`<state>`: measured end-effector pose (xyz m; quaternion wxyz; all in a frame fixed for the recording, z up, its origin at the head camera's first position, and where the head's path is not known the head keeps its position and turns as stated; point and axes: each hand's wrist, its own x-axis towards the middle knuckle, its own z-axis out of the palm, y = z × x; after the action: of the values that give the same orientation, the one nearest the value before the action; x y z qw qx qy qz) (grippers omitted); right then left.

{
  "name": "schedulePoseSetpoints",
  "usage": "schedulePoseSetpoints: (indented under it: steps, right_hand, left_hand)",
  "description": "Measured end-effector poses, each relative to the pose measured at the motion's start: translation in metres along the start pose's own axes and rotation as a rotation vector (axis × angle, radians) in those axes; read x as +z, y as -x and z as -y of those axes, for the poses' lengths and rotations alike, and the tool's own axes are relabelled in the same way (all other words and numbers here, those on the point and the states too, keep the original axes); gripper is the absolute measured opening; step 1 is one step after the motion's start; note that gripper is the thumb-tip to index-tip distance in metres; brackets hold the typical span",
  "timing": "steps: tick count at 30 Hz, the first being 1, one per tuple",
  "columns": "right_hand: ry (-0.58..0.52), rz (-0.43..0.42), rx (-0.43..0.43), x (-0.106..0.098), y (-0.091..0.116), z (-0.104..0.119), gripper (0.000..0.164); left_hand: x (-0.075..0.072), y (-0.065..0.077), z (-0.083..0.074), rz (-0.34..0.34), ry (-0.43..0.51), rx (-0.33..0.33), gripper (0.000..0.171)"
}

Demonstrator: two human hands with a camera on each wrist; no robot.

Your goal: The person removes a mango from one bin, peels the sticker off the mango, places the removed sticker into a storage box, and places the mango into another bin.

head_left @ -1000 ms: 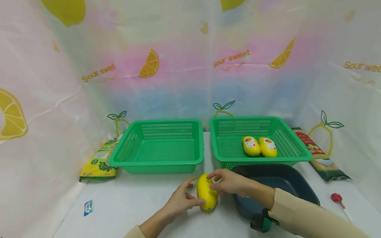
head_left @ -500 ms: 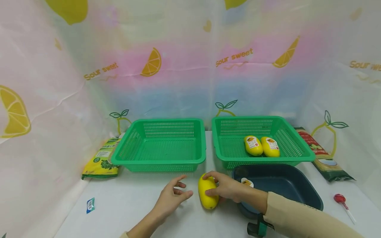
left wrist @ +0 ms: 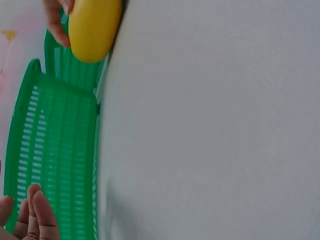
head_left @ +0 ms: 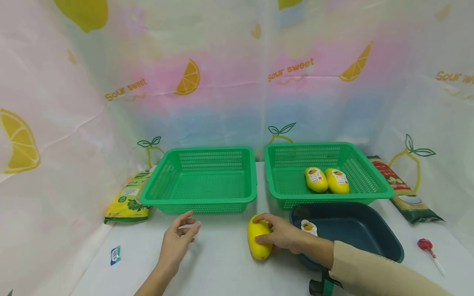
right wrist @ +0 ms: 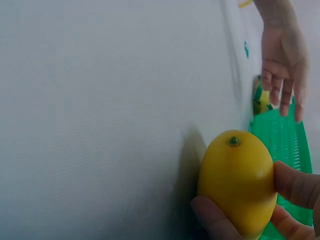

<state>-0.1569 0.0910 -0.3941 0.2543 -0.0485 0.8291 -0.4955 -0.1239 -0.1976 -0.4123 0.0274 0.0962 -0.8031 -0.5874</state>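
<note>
My right hand [head_left: 284, 234] grips a smooth yellow mango [head_left: 258, 241] over the white table in front of the two baskets, thumb on one side and fingers on the other. A small green stem nub shows at the end of the mango [right wrist: 237, 185] in the right wrist view. My left hand [head_left: 175, 243] hangs over the table left of the mango, fingers relaxed and holding nothing. Two more mangoes [head_left: 338, 181] with white labels lie in the right green basket [head_left: 289, 196]. The left green basket [head_left: 200, 202] holds nothing.
A dark blue basin [head_left: 355, 230] stands at the right, partly under my right forearm; a white label [head_left: 309, 227] shows in it. A yellow bag [head_left: 129, 201] leans by the left basket, a red-green bag [head_left: 403, 191] by the right. A lollipop [head_left: 426, 246] and a small packet [head_left: 115, 255] lie outward.
My left hand has let go of the mango and moved away to the left. My right hand has closed its fingers round the mango, which has barely moved.
</note>
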Motion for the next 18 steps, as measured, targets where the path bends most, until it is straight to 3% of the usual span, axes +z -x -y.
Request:
schedulePoseSetpoints:
  steps: [8,14,18]
  right_hand:
    - [0.002,-0.02,-0.012,0.0,0.001,0.0,0.045]
    - [-0.002,-0.032,-0.009,0.001,0.002,-0.001,0.044]
    - [-0.006,-0.025,-0.01,0.003,0.002,-0.002,0.044]
  left_hand:
    - [-0.036,-0.011,0.005,-0.166,0.024,-0.063,0.053]
    - [-0.061,-0.025,0.007,-0.298,0.034,-0.076,0.066]
    - [-0.078,-0.036,0.007,-0.301,0.085,-0.073,0.077]
